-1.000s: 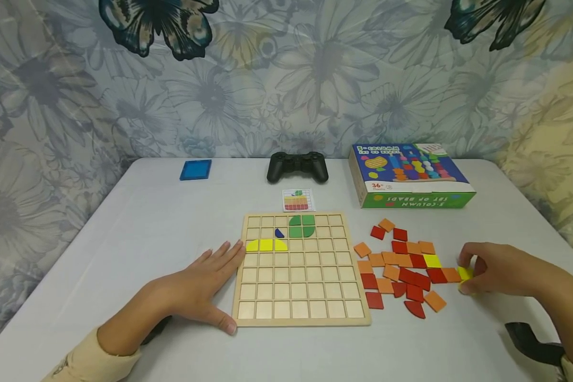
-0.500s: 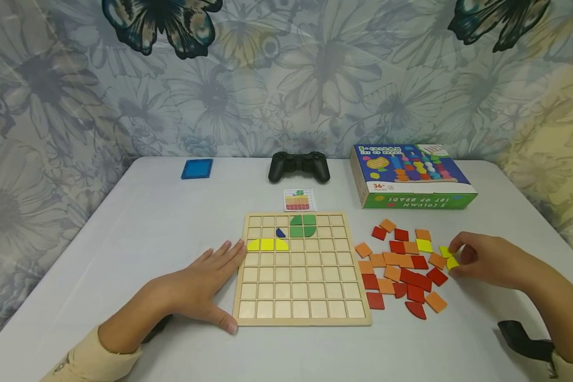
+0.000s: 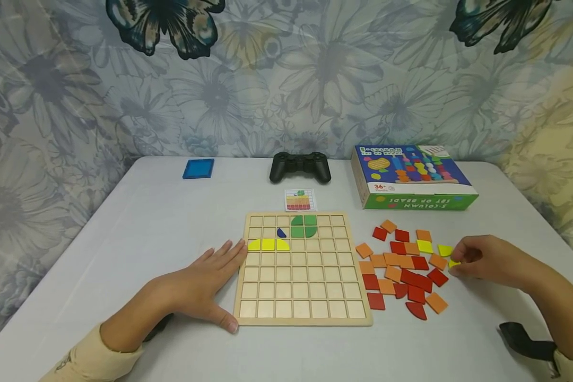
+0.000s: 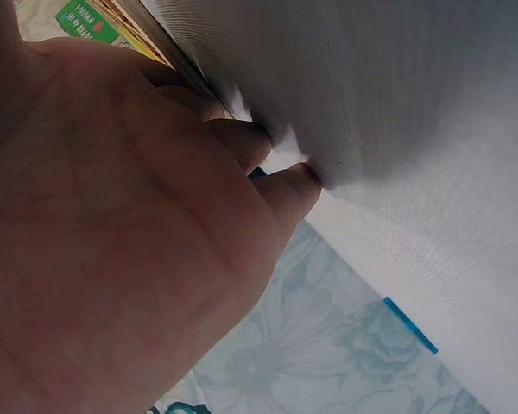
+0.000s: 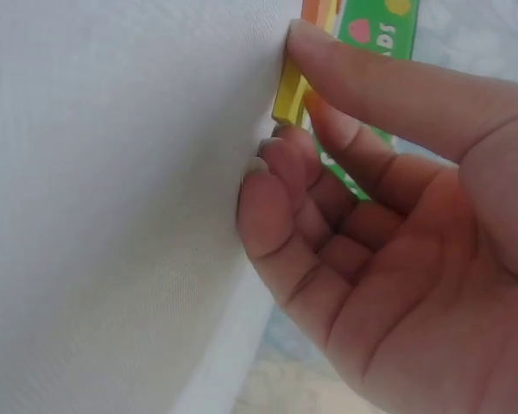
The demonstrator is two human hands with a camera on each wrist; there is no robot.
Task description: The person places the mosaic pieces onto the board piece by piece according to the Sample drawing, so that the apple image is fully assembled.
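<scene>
My left hand (image 3: 198, 289) lies with fingers spread at the left edge of a wooden grid board (image 3: 305, 321). Yellow tiles (image 3: 268, 244) fill part of one row on the board; above them sit a green group (image 3: 304, 226) and a small blue piece (image 3: 281, 233). At the right end of the scattered tiles, my right hand (image 3: 494, 262) pinches a yellow tile (image 5: 289, 97) between thumb and forefinger, low over the table. Most of that tile is hidden by the fingers in the head view. Just beyond the fingertips lies another yellow tile (image 3: 444, 250), and a yellow square (image 3: 425, 246) is left of it.
Red tiles (image 3: 416, 294) and orange tiles (image 3: 392, 273) spread between the board and my right hand. Behind the board are a pattern card (image 3: 300, 200), a black game controller (image 3: 300, 167), a colourful box (image 3: 415, 175) and a blue square case (image 3: 198, 168).
My right hand has shifted left and away from me with yellow tiles; one yellow tile now lies just off its fingertips. Some nearby tiles were nudged. The left hand stays put.
</scene>
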